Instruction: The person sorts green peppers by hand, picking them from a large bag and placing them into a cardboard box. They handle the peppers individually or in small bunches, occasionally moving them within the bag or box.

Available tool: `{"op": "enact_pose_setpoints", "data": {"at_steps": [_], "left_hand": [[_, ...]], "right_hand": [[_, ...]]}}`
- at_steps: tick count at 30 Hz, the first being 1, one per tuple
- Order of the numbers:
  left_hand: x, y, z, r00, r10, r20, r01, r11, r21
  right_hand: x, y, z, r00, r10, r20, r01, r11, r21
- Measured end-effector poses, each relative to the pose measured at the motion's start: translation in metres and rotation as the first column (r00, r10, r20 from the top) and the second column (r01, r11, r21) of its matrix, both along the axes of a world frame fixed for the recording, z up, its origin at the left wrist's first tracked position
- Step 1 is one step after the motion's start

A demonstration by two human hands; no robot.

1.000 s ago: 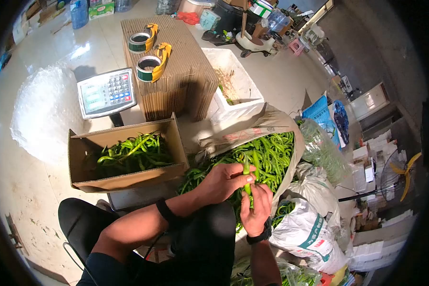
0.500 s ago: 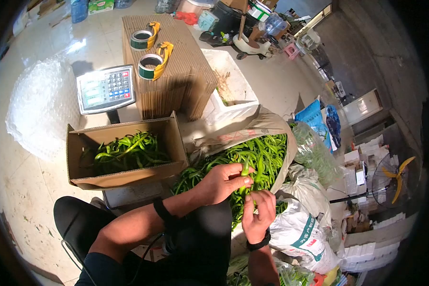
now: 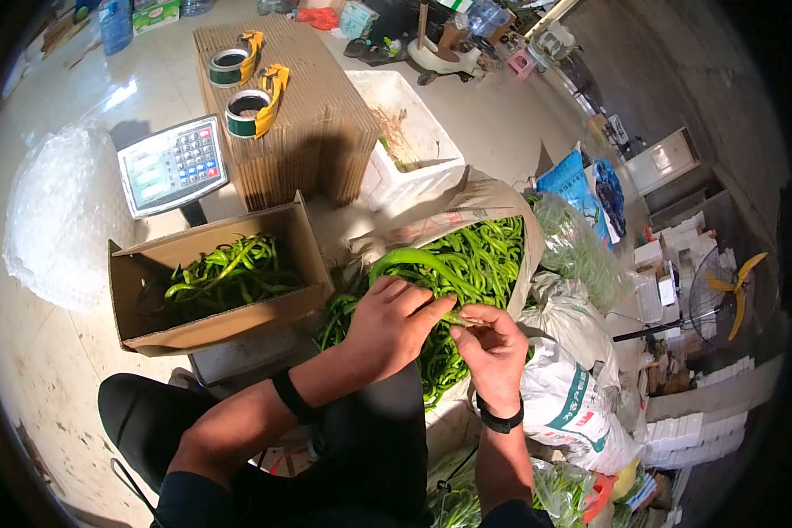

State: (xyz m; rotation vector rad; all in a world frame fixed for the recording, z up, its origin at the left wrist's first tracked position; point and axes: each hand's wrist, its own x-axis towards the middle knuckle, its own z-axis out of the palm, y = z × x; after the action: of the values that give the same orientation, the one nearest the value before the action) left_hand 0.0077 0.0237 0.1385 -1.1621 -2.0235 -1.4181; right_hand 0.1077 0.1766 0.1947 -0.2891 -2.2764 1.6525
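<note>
A long, curved green chili pepper (image 3: 421, 258) arches above my left hand (image 3: 385, 327), whose fingers are closed on it. My right hand (image 3: 496, 354) pinches at the pepper's near end, thumb and fingertips close to the left fingers; part of that end is hidden. Under both hands lies a big open sack (image 3: 531, 264) full of green chili peppers (image 3: 493, 255). To the left of my hands stands an open cardboard box (image 3: 319, 255) with a smaller heap of peppers (image 3: 238, 268) inside.
Behind the box rise a scale display (image 3: 173, 165) and stacked flat cardboard (image 3: 304, 66) bearing two tape dispensers (image 3: 255, 107). A white foam box (image 3: 436, 145) is beyond the sack. White sacks (image 3: 572, 405) and a fan (image 3: 726, 295) stand right; bubble wrap (image 3: 62, 216) lies left.
The pepper has turned from upright between my fingers to lying arched across my left hand. My left hand has rolled over, back upward, and my right hand has shifted slightly right and up.
</note>
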Motion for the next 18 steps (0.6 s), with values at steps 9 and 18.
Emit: {"op": "enact_pose_setpoints", "data": {"at_steps": [9,18], "left_hand": [[0.0039,0.003,-0.0008,0.993,0.014,-0.118,-0.015,1.0,-0.008],[0.0051,0.0032,-0.0005,0.978,0.032,-0.204,-0.031,0.999,0.005]], "right_hand": [[0.0093,0.0025,-0.0004,1.0,-0.017,-0.01,0.018,0.996,0.088],[0.0094,0.0043,-0.0047,0.996,0.008,-0.091,0.009,0.982,0.188]]}}
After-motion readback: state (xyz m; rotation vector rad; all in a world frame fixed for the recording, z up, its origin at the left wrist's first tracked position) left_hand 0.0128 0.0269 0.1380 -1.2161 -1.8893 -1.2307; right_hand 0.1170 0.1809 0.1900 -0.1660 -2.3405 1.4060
